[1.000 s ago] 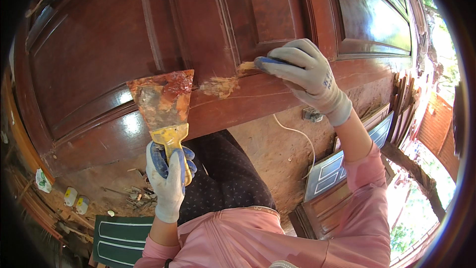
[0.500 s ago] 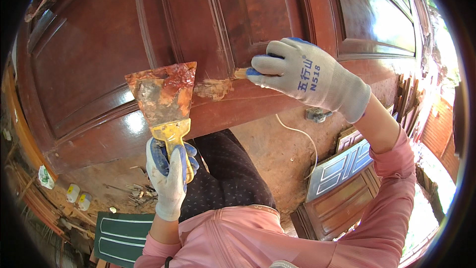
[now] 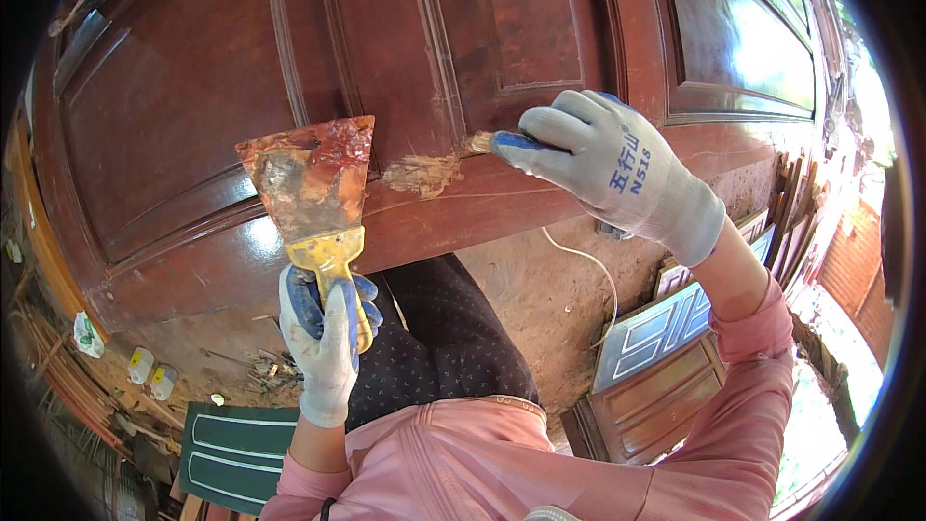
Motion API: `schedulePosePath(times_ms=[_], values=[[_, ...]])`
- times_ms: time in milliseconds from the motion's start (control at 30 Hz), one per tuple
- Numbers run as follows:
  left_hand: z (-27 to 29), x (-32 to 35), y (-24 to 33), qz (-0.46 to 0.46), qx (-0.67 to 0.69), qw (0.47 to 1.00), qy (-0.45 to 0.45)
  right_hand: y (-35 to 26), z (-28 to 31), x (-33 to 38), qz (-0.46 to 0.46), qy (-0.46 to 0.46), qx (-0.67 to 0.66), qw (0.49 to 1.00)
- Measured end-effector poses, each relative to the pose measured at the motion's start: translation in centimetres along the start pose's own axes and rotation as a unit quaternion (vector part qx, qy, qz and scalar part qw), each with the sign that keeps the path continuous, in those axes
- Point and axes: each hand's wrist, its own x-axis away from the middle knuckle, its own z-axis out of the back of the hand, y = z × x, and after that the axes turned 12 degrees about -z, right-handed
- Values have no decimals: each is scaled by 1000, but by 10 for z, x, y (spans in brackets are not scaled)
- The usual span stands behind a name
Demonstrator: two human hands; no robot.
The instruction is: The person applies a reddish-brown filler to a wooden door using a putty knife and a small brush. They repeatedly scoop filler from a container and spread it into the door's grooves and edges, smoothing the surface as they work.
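Observation:
My left hand (image 3: 326, 347), in a white glove with blue palm, grips the yellow handle of a putty knife (image 3: 304, 183). Its wide blade points away from me, smeared with wet reddish-brown paste. Over the near rail of a dark red panelled wooden door (image 3: 540, 198), my right hand (image 3: 622, 169) is closed in a pinch, in a matching glove. Something tan shows at its fingertips; whether that is a held tool or bare filler on the door, I cannot tell. To the left of these fingers lies a rough tan filler patch (image 3: 422, 176) on the door.
A pale cord (image 3: 606, 280) curves over the dirt floor. Door panels, one blue-grey (image 3: 651, 333) and one brown (image 3: 656, 410), lean at the right. A green panel (image 3: 236, 453) lies at lower left, near two small containers (image 3: 151, 372) and scrap wood.
My right hand has shifted slightly right and its wrist has tilted. The putty knife in my left hand has moved a little to the left in view.

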Motion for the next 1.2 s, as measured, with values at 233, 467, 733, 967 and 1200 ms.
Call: schedulePosePath(times_ms=[233,467,733,967,1200], values=[[-3,-1,1,5,-6,1000,-2,-5,-2,2,-19,14,-21,999],[-2,-2,-3,-5,-3,1000,-4,-11,-12,6,-42,44,-54,997],[-4,-6,2,-22,2,999,26,-47,-27,22,-101,90,0,991],[-9,-1,0,-16,10,999,41,-82,-27,34,-182,105,26,977],[-15,-6,8,0,28,1000,-9,-83,-3,20,-300,172,-235,908]])
